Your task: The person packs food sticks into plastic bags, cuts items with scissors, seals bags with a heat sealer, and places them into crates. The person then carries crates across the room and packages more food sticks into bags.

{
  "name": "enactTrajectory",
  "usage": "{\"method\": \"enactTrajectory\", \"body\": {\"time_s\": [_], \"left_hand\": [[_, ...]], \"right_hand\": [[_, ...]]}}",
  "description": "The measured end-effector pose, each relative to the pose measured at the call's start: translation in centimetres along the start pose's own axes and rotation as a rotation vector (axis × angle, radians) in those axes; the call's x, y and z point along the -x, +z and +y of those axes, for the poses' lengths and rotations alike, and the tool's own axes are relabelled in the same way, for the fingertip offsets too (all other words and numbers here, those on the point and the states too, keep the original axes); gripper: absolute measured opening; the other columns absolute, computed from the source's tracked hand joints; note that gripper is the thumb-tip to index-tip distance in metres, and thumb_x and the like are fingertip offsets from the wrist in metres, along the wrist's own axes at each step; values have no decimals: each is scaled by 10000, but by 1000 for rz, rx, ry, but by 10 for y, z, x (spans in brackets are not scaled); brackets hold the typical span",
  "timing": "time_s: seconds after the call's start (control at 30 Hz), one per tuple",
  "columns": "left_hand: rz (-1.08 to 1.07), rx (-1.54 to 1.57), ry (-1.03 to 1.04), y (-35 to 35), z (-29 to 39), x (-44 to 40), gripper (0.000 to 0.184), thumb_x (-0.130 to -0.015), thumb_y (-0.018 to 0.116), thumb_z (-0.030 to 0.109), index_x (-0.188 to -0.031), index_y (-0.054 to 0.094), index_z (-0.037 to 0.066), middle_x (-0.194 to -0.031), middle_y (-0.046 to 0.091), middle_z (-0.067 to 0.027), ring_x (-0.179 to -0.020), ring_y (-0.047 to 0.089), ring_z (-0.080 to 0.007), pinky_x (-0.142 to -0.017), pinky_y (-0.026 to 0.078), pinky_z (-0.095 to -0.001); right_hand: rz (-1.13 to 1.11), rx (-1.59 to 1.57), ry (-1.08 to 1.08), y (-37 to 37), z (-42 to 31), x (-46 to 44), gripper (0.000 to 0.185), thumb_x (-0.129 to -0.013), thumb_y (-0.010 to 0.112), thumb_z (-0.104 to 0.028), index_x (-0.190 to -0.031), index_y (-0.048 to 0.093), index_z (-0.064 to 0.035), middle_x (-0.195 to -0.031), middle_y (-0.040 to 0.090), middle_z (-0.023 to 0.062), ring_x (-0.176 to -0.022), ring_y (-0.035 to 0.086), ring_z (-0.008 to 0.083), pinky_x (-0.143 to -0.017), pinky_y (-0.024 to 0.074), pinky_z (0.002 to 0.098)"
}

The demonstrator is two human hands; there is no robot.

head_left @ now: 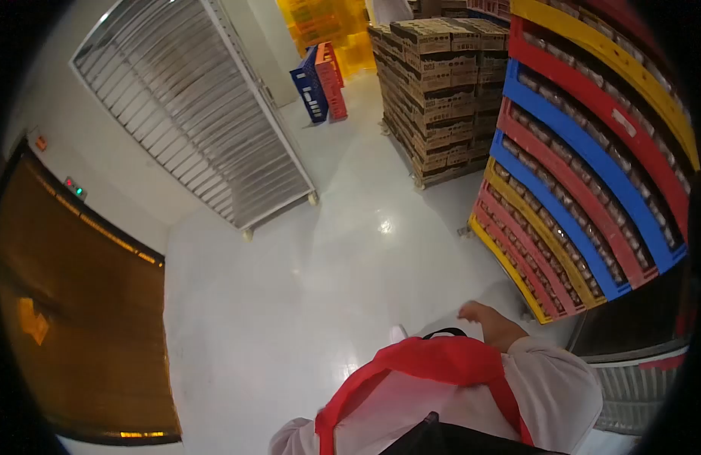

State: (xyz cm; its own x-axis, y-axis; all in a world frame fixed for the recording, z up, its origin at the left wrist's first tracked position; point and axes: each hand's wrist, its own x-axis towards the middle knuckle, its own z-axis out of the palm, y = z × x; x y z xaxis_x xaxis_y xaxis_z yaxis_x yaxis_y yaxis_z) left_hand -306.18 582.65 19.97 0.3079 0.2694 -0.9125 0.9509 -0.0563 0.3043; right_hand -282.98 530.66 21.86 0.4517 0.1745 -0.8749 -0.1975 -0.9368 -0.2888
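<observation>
My right hand (480, 312) is low in front of me on the right, beside the red apron (441, 359) and white sleeve I wear. Its fingers are loosely bent and a little apart, with nothing visible in them. Closest to this hand is a tall stack of red, blue and yellow crates (570, 174) holding rows of small wrapped packs. Hand and crates look apart. My left hand is out of view; only the white left sleeve (291, 435) shows at the bottom edge.
A wheeled metal rack (191, 106) stands on the left near a brown doorway curtain (85, 303). Cartons (441, 98) are piled on a pallet ahead. Blue (311, 85) and red (331, 80) crates stand on end farther back. Glossy pale floor (290, 288) runs between them.
</observation>
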Motion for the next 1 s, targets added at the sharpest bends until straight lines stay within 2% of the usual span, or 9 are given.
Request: {"method": "enactTrajectory", "body": {"time_s": [0.1,0.2,0.3,0.43,0.53,0.6,0.7,0.8,1.0], "left_hand": [[-2,-253,91,-5,130,-51,282,-764,565,295,-867,585,33,-727,557,-77,-666,507,-230,-584,417,-371],[141,-797,296,0,295,-106,300,-758,572,301,-873,591,25,-748,575,-88,-693,525,-249,-611,428,-385],[21,-352,618,21,456,-98,225,-747,541,275,-704,546,54,-521,445,-35,-433,402,-165,-395,330,-337],[11,-245,821,79,601,-100,261,-756,515,222,-913,562,18,-754,550,-68,-674,487,-156,-568,402,-287],[-143,-221,590,105,625,-168,307,-784,486,290,-996,526,71,-849,556,-58,-733,507,-168,-560,417,-291],[-224,-357,403,116,617,-158,259,-755,516,275,-924,572,86,-664,508,-35,-594,440,-146,-507,384,-308],[-340,-830,749,74,617,-218,241,-757,519,245,-919,575,76,-762,549,-77,-667,503,-177,-616,433,-334],[-41,88,126,44,626,-195,209,-770,519,213,-933,530,84,-834,537,-35,-717,512,-175,-617,426,-340],[-48,-6,25,-33,675,-228,256,-752,523,279,-864,552,50,-797,545,-113,-751,523,-208,-629,416,-339]], "right_hand": [[-2,-191,280,-39,36,-3,327,-703,573,-379,-653,610,-57,-687,601,95,-616,557,214,-596,445,360],[154,-333,290,-88,39,-2,268,-740,554,-291,-832,582,-41,-687,557,89,-572,521,206,-477,439,342],[618,-1091,200,-96,72,-42,254,-711,583,-286,-705,542,-35,-677,538,89,-539,496,205,-459,419,348],[136,-448,467,-176,2,1,261,-766,525,-247,-939,578,-59,-887,586,81,-776,562,246,-649,447,363],[134,-136,211,-217,26,-99,289,-770,492,-246,-964,587,-55,-928,587,123,-825,568,281,-708,444,382],[117,37,60,-271,21,-172,303,-761,473,-258,-929,600,-40,-907,583,170,-800,570,312,-715,442,402],[431,785,-223,-376,-1,-289,250,-705,498,-172,-850,622,-10,-825,601,178,-717,581,325,-668,464,375],[471,88,-72,-504,-83,-293,273,-686,502,-237,-769,620,-5,-828,589,188,-752,560,336,-702,439,411],[565,-314,-192,-640,-215,-380,277,-713,544,-243,-876,621,-33,-888,597,158,-778,572,293,-708,444,386]]}}
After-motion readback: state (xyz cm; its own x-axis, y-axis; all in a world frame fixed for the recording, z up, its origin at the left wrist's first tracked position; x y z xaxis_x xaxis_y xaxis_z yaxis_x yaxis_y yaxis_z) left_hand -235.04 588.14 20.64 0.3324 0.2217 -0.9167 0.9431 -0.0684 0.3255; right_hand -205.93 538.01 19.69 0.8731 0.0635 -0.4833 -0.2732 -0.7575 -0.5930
